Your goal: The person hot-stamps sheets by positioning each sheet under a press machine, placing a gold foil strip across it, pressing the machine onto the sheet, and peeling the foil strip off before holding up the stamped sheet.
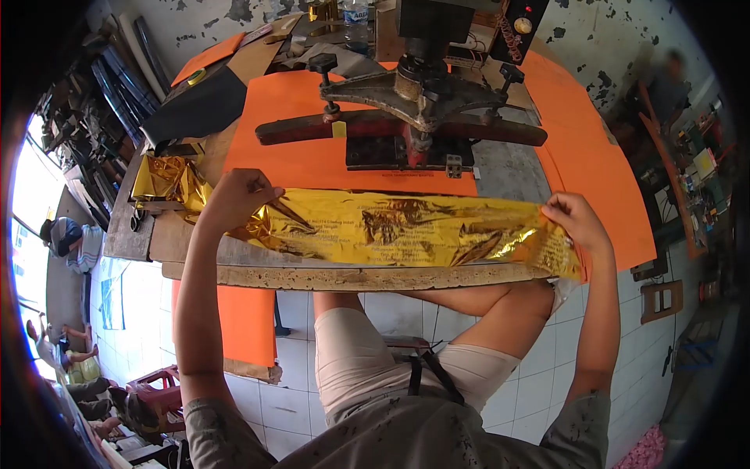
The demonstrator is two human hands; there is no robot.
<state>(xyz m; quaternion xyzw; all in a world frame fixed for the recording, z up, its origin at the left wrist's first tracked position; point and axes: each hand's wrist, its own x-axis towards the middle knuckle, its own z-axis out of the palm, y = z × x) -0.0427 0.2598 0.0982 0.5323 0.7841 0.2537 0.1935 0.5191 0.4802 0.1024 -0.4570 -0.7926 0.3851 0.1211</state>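
A long strip of gold foil [336, 223] with printed lettering and dark creases is stretched across the front of the workbench. At its left part, my left hand [241, 195] pinches the upper edge between thumb and fingers. My right hand [574, 219] grips the upper right corner the same way. More crumpled gold foil [164, 180] lies beyond my left hand, at the bench's left side. Just behind the strip stands a hot-stamping press [422, 94] with a dark flat plate [375, 154] under its crossbar. An orange sheet [289, 148] lies beneath the press.
Another orange sheet [594, 156] covers the bench's right side. Black material [195, 105] and a tape roll [197, 76] lie at back left; a water bottle [355, 19] stands behind. The wooden front edge [375, 277] runs above my lap. Other people are at far left and far right.
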